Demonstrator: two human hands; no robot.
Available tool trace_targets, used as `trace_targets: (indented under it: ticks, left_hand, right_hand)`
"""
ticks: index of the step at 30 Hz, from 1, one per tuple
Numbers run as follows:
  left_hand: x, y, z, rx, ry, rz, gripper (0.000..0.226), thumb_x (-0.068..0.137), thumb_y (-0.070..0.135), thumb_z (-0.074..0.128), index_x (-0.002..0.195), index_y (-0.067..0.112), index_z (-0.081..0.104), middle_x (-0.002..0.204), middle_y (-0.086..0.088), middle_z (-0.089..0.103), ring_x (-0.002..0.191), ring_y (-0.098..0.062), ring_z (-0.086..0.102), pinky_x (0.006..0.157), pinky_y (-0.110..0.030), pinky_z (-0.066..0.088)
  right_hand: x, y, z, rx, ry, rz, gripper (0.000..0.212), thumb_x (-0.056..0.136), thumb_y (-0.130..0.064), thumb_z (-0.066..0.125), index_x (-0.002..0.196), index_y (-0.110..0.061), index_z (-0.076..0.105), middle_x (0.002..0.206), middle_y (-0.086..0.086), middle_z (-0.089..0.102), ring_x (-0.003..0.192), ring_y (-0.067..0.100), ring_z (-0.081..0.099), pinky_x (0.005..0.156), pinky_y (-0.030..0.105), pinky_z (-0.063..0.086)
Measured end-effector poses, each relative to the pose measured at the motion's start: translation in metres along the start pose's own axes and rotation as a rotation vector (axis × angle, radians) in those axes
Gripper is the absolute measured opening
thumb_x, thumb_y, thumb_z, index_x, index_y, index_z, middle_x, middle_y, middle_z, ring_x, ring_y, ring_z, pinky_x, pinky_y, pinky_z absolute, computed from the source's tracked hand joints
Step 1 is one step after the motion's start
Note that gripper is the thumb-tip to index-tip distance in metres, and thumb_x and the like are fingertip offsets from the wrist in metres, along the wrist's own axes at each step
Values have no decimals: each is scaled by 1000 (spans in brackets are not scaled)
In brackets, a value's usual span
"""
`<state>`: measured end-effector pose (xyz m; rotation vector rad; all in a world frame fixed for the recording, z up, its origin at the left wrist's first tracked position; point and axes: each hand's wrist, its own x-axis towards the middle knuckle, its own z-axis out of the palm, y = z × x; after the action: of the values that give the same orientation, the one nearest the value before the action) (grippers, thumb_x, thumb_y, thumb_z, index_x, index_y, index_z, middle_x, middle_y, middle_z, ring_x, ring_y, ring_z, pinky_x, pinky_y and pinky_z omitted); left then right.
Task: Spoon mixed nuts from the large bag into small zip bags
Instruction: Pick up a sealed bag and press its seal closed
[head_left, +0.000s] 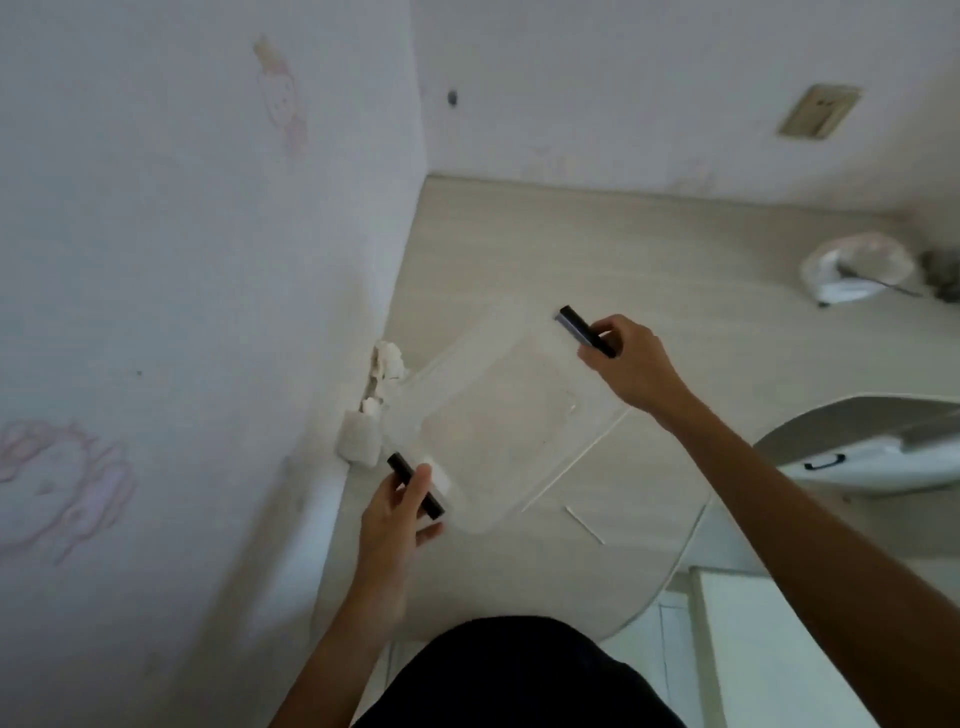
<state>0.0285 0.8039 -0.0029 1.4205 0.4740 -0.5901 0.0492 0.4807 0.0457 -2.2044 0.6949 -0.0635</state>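
Holding clear container (493, 415) by its black handles: left hand (397, 512) and right hand (631, 364) each clamped on one. Judged setup step; nuts bag (857, 265) sits well apart, needs fetching.

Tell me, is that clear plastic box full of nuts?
No, the clear box looks empty; the left hand and right hand grip its black handles.

no legible text, labels, brands or numbers anywhere

Clear glossy plastic box (498, 426), black handles (586, 332); pale wood-grain tabletop (597, 244).
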Motion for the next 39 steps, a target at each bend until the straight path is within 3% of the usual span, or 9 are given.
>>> trace_targets:
  ticks: [7, 10, 15, 23, 31, 35, 39]
  left_hand:
    - [-3, 5, 98, 311, -362, 165, 37, 75, 64, 72, 97, 36, 80, 83, 4, 69, 77, -10, 70, 61, -21, 56]
    - [-13, -13, 150, 462, -489, 214, 33, 79, 62, 70, 90, 32, 79, 75, 5, 63, 68, -8, 64, 61, -22, 58]
    - [-32, -50, 253, 607, -622, 258, 29, 82, 63, 66, 87, 36, 78, 70, 14, 65, 64, 1, 62, 57, -17, 54]
    - [-53, -92, 417, 706, -781, 305, 29, 83, 63, 69, 87, 36, 77, 73, 15, 66, 64, 3, 58, 56, -16, 53]
    - [-50, -113, 532, 803, -886, 317, 73, 74, 76, 66, 100, 7, 70, 82, 1, 59, 76, -9, 57, 67, -27, 57]
    - [-32, -116, 600, 849, -933, 287, 55, 79, 73, 71, 93, 20, 76, 79, 1, 65, 74, -9, 60, 64, -28, 55]
    - [-13, -116, 686, 895, -976, 266, 50, 76, 71, 69, 88, 24, 76, 69, 9, 59, 61, -2, 53, 60, -23, 47]
  right_hand:
    - [-167, 108, -99, 345, 383, 302, 29, 86, -31, 81, 110, -21, 68, 94, -6, 74, 86, 13, 71, 75, 25, 53]
    - [-231, 150, -113, 466, 493, 435, 24, 85, -34, 81, 104, -32, 67, 95, -8, 75, 88, 12, 72, 74, 24, 54]
    - [-284, 226, -139, 585, 639, 593, 24, 86, -32, 81, 106, -27, 68, 93, -1, 76, 89, 22, 72, 75, 31, 56]
    - [-302, 322, -221, 657, 819, 654, 25, 83, -31, 84, 102, -25, 69, 90, 0, 76, 84, 22, 72, 76, 36, 56]
    - [-284, 377, -274, 721, 958, 706, 26, 84, -28, 83, 105, -21, 69, 90, 2, 77, 87, 24, 73, 76, 38, 59]
    - [-257, 400, -294, 751, 1012, 755, 26, 82, -31, 84, 102, -22, 69, 88, 1, 77, 85, 24, 73, 74, 38, 58]
    - [-214, 423, -325, 777, 1084, 813, 26, 81, -32, 84, 100, -23, 69, 86, -3, 77, 83, 25, 73, 71, 34, 54]
